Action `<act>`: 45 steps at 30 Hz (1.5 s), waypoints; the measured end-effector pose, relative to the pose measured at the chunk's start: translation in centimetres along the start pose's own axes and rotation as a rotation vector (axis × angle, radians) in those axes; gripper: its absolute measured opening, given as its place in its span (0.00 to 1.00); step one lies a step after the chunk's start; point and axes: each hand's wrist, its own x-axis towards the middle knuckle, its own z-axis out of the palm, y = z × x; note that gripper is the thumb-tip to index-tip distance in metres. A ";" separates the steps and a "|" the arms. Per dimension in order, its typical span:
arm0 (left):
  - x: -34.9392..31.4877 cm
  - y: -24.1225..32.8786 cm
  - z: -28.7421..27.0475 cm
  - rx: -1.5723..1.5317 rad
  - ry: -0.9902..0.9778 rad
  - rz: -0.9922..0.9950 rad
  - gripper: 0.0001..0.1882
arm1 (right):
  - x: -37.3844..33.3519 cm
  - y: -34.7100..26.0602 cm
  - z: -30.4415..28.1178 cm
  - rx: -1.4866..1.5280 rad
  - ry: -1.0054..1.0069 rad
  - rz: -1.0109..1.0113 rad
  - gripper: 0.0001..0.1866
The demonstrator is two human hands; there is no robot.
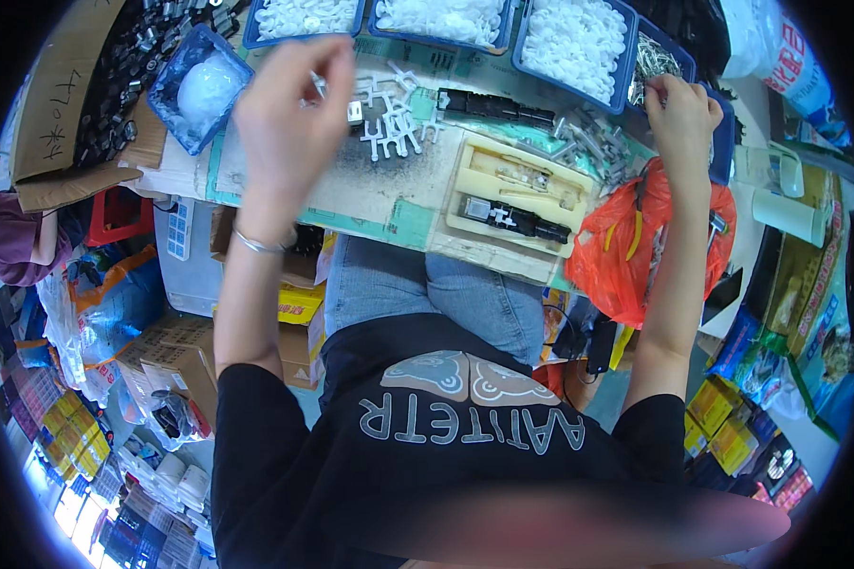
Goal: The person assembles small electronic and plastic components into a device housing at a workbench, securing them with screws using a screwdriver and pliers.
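Three blue trays (572, 38) at the table's far edge hold heaps of white plastic parts. The left hand (285, 114) pinches a small white piece (319, 85) above loose white crosses (394, 123); the right hand (678, 119) curls its fingers into a tray of metal bits (657, 61), grip unclear. A cream jig (517, 190) lies between them, beside an orange bag (617, 251).

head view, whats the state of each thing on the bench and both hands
left hand: raised over the bench, pinching a small white part
right hand: fingers in the bin of shiny metal parts
blue trays of white parts: full
cream jig: flat on the bench, black part in its near slot
white cross pieces: loose, scattered
orange bag: open
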 end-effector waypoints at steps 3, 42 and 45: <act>3.7 -4.1 -0.4 0.238 -0.014 0.114 0.05 | 0.8 -0.4 -0.1 -0.057 -0.027 -0.043 0.06; -4.8 8.4 5.4 -1.565 -0.459 -0.789 0.13 | -5.8 -12.0 -9.2 1.571 -0.550 0.138 0.16; -5.5 8.5 5.3 -1.482 -0.493 -0.745 0.13 | -6.1 -11.8 -9.4 1.554 -0.570 0.138 0.16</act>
